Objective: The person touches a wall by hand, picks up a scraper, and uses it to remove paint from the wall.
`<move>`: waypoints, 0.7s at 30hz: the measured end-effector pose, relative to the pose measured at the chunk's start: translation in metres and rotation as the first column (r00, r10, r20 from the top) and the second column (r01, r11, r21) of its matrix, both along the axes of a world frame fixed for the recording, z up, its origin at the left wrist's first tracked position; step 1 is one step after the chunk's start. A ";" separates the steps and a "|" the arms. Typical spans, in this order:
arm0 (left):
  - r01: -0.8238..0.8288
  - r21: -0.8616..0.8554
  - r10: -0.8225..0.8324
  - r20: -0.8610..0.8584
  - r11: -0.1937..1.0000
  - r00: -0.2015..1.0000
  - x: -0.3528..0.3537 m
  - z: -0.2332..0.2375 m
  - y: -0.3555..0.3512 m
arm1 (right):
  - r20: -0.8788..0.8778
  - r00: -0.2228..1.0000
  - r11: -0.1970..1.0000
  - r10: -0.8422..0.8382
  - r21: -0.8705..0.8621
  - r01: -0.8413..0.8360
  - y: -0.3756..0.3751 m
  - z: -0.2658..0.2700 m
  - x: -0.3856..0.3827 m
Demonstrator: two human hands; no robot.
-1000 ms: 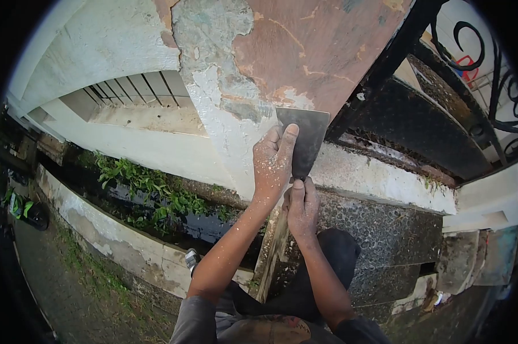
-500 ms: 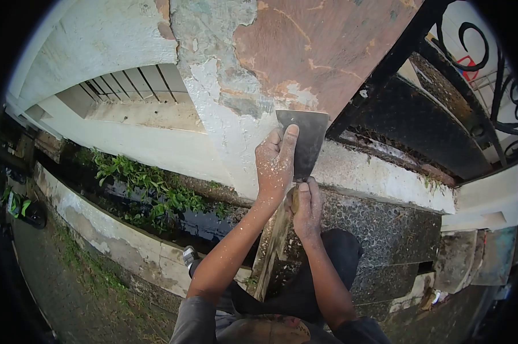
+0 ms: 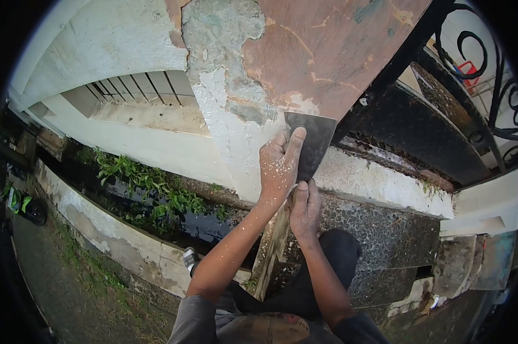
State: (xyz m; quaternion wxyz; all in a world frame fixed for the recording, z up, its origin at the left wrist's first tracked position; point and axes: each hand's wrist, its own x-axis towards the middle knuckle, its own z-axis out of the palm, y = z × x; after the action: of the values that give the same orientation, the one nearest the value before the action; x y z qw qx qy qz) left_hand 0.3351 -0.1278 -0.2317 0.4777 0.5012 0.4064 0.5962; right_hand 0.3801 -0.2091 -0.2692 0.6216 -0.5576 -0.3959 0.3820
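A paint scraper (image 3: 316, 143) with a wide dark blade is held in both hands, its broad edge up against the wall (image 3: 236, 149). My left hand (image 3: 279, 166) grips the blade's left side, thumb lying on its face. Lower down, my right hand (image 3: 306, 212) is closed around the handle, which is mostly hidden. White dust and flakes cover both hands and the left forearm. Above the blade edge, the wall shows a reddish bare patch (image 3: 328, 63) and a grey-green patch (image 3: 222, 40); white paint remains at left and below.
A black metal gate (image 3: 425, 126) stands right of the wall. At left, a drain (image 3: 199, 226) holds dark water and green plants (image 3: 147, 183), bordered by a low concrete wall (image 3: 110, 229). A wooden plank (image 3: 270, 252) lies below my hands, beside pebbled paving (image 3: 385, 241). A barred opening (image 3: 138, 92) is at upper left.
The view has shifted slightly, so the wall appears a little lower and further right. Both hands keep their hold on the scraper, its edge still near the lower end of the reddish patch.
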 end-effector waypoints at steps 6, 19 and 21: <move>0.033 0.004 -0.033 -0.037 0.999 0.999 -0.006 -0.004 0.000 | 0.026 1.000 1.000 -0.005 -0.022 0.006 -0.009 -0.009 -0.005; 0.141 0.052 -0.146 0.106 0.989 0.984 -0.005 0.002 0.001 | -0.040 0.991 0.991 0.124 0.048 -0.122 -0.012 0.007 0.015; 0.168 0.080 -0.176 0.113 0.983 0.978 -0.011 0.007 0.002 | -0.122 0.977 0.981 0.174 0.109 -0.161 -0.013 0.008 0.011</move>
State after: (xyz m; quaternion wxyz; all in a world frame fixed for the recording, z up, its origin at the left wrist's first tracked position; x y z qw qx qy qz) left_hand 0.3239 -0.1263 -0.2248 0.5331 0.5144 0.3112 0.5954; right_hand 0.3907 -0.2226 -0.2613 0.6387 -0.4645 -0.4183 0.4487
